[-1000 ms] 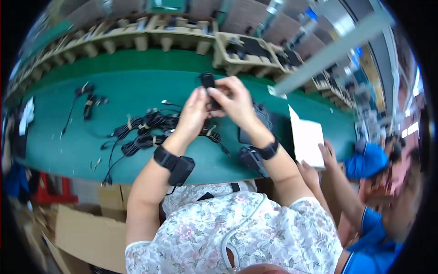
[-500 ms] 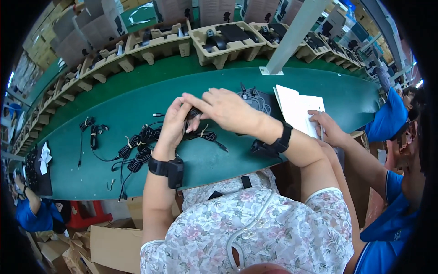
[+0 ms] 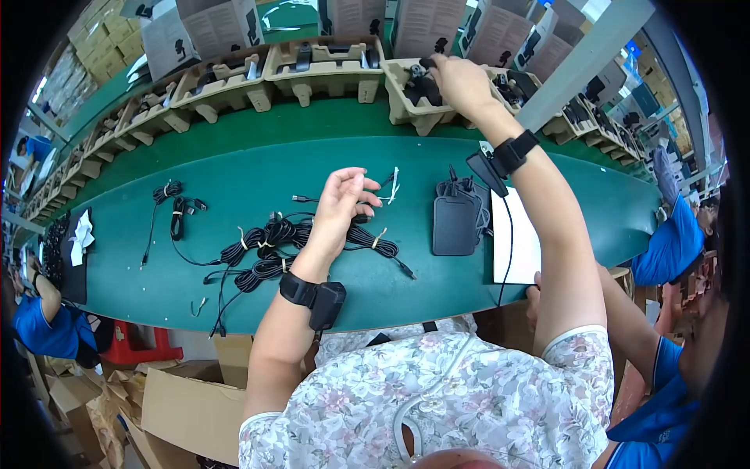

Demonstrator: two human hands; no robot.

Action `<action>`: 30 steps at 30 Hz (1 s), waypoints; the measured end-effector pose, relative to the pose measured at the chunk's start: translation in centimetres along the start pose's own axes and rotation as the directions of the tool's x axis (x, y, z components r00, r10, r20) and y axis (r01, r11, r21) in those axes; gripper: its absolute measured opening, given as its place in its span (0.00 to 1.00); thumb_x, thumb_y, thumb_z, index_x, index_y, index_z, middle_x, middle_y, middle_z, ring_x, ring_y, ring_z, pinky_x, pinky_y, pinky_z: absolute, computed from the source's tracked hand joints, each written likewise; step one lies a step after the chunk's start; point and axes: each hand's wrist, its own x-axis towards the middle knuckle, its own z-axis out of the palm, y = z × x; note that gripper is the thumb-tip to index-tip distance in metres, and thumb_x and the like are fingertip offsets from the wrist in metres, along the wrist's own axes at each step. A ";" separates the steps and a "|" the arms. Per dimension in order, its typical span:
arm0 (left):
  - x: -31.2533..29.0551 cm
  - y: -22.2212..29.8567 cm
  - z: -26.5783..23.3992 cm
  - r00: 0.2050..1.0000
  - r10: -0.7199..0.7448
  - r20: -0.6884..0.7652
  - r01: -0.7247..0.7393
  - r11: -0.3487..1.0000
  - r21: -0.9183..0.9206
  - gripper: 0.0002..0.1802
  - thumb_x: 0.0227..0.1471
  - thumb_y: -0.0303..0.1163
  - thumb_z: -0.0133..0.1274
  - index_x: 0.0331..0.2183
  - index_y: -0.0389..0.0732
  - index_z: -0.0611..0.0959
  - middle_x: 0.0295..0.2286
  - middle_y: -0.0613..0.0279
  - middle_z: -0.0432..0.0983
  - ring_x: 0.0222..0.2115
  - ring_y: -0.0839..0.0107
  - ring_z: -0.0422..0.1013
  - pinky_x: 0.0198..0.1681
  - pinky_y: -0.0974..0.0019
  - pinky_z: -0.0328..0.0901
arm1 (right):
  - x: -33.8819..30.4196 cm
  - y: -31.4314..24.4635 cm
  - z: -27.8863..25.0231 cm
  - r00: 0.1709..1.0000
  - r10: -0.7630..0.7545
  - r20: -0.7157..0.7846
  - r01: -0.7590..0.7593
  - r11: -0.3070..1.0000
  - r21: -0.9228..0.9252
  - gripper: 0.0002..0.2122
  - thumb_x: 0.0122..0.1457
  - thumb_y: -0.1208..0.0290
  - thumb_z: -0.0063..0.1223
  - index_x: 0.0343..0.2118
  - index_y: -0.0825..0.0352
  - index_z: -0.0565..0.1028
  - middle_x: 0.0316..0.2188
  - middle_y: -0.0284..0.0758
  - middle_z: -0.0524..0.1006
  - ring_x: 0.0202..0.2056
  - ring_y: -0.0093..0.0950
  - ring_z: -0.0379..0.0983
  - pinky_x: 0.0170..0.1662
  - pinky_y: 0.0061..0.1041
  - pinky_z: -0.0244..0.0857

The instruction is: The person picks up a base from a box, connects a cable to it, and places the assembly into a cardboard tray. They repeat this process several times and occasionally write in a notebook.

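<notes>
My right hand reaches over a beige molded tray at the back, its fingers closed at a small black item I cannot make out. Other black parts lie in that tray, partly hidden by the hand. Above the table my left hand has its fingers loosely curved and apart, with nothing visible in them. Bundled black cables lie beside and below it. A white twist tie rests just right of its fingers. Farther right sits a flat black device with a cable.
A row of beige trays with black parts runs along the back, with printed boxes behind. A metal post rises at right. A notebook lies near a co-worker's hand. Cardboard boxes stand below left.
My right hand has left my left hand and moved up and right to the tray. My left hand has opened and shifted right. The co-worker's hand has drawn back from the notebook.
</notes>
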 end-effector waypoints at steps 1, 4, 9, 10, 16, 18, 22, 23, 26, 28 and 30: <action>-0.1 0.0 -0.1 1.000 0.006 -0.004 -0.006 1.000 -0.002 0.15 0.57 0.38 0.43 0.42 0.38 0.67 0.34 0.57 0.71 0.29 0.74 0.70 0.30 0.73 0.65 | 0.3 -0.4 0.5 0.996 -0.053 0.070 0.059 0.995 -0.078 0.11 0.55 0.67 0.44 0.37 0.67 0.73 0.29 0.46 0.76 0.33 0.42 0.73 0.35 0.36 0.67; -0.3 0.0 -0.2 1.000 -0.008 0.001 0.007 1.000 0.030 0.15 0.57 0.38 0.43 0.42 0.38 0.67 0.34 0.57 0.71 0.29 0.75 0.69 0.29 0.74 0.65 | 1.1 -1.1 1.4 0.966 -0.140 0.217 0.189 0.955 -0.226 0.10 0.53 0.70 0.44 0.35 0.69 0.73 0.28 0.47 0.76 0.33 0.41 0.73 0.34 0.35 0.67; -0.4 -0.3 -0.2 0.999 -0.027 0.043 0.026 0.999 0.028 0.15 0.57 0.37 0.43 0.43 0.38 0.67 0.34 0.58 0.71 0.30 0.74 0.69 0.31 0.73 0.65 | 2.6 -4.3 4.8 0.973 0.091 0.213 -0.056 0.985 -0.163 0.09 0.52 0.72 0.43 0.32 0.70 0.73 0.26 0.45 0.76 0.33 0.40 0.74 0.34 0.35 0.68; -0.4 -0.3 -0.2 0.999 -0.019 0.028 0.018 0.999 0.046 0.15 0.57 0.37 0.43 0.42 0.38 0.68 0.34 0.58 0.71 0.30 0.74 0.69 0.31 0.73 0.65 | 2.6 -4.4 6.2 0.967 0.244 0.066 -0.241 0.969 -0.052 0.09 0.53 0.71 0.43 0.31 0.70 0.73 0.25 0.44 0.76 0.33 0.41 0.74 0.34 0.35 0.68; -0.6 -0.8 -0.3 0.999 0.044 -0.008 -0.042 0.991 0.128 0.15 0.56 0.36 0.45 0.42 0.36 0.67 0.33 0.57 0.72 0.28 0.75 0.70 0.28 0.75 0.64 | 0.8 -4.6 6.4 0.998 0.055 -0.031 -0.058 0.993 -0.101 0.11 0.55 0.64 0.44 0.30 0.67 0.74 0.27 0.46 0.75 0.34 0.44 0.72 0.37 0.41 0.65; -0.8 -0.8 0.0 0.999 0.048 -0.001 -0.048 0.987 0.154 0.15 0.56 0.36 0.45 0.42 0.36 0.67 0.34 0.57 0.72 0.28 0.75 0.70 0.28 0.75 0.64 | 0.5 -3.6 5.7 0.997 -0.047 -0.063 0.035 0.984 -0.177 0.12 0.56 0.63 0.44 0.31 0.67 0.75 0.28 0.46 0.75 0.34 0.45 0.72 0.38 0.42 0.64; -0.8 0.2 1.0 0.992 0.098 -0.083 -0.081 0.979 0.188 0.13 0.57 0.34 0.44 0.41 0.36 0.68 0.34 0.57 0.71 0.28 0.74 0.70 0.28 0.75 0.64 | 1.0 -0.2 6.8 0.939 0.174 0.296 -0.263 0.918 0.295 0.12 0.55 0.61 0.46 0.34 0.64 0.75 0.34 0.43 0.74 0.40 0.45 0.69 0.40 0.40 0.63; -0.6 0.7 0.9 0.996 0.072 -0.057 -0.060 0.978 0.198 0.13 0.57 0.34 0.44 0.41 0.36 0.68 0.34 0.57 0.71 0.28 0.74 0.70 0.28 0.75 0.64 | 1.0 -0.3 7.3 0.940 0.084 0.331 -0.152 0.971 0.187 0.12 0.53 0.62 0.47 0.36 0.63 0.75 0.35 0.41 0.73 0.42 0.43 0.68 0.41 0.39 0.63; -0.7 0.8 1.3 0.970 0.178 -0.167 -0.125 0.949 0.290 0.12 0.57 0.32 0.44 0.41 0.36 0.68 0.35 0.57 0.71 0.29 0.75 0.70 0.29 0.76 0.64 | -2.0 -2.3 5.7 0.997 0.054 -0.054 -0.051 0.997 0.054 0.13 0.51 0.61 0.52 0.37 0.62 0.74 0.36 0.37 0.73 0.40 0.38 0.70 0.38 0.37 0.65; -1.0 0.3 2.2 0.969 0.238 -0.068 -0.191 0.893 0.407 0.12 0.56 0.30 0.45 0.41 0.36 0.69 0.35 0.58 0.71 0.31 0.74 0.70 0.31 0.74 0.64 | -4.5 -1.8 -0.2 0.982 -0.076 -0.174 0.081 0.997 0.020 0.14 0.49 0.59 0.53 0.37 0.60 0.74 0.35 0.35 0.74 0.37 0.35 0.72 0.34 0.34 0.66; -1.6 -0.2 3.4 0.970 0.244 -0.017 -0.208 0.858 0.469 0.12 0.55 0.29 0.45 0.41 0.36 0.69 0.35 0.58 0.71 0.32 0.74 0.70 0.31 0.74 0.64 | -7.3 0.0 -5.5 0.990 -0.091 -0.103 0.097 0.994 0.058 0.13 0.50 0.59 0.53 0.35 0.60 0.74 0.32 0.34 0.75 0.34 0.34 0.72 0.31 0.30 0.67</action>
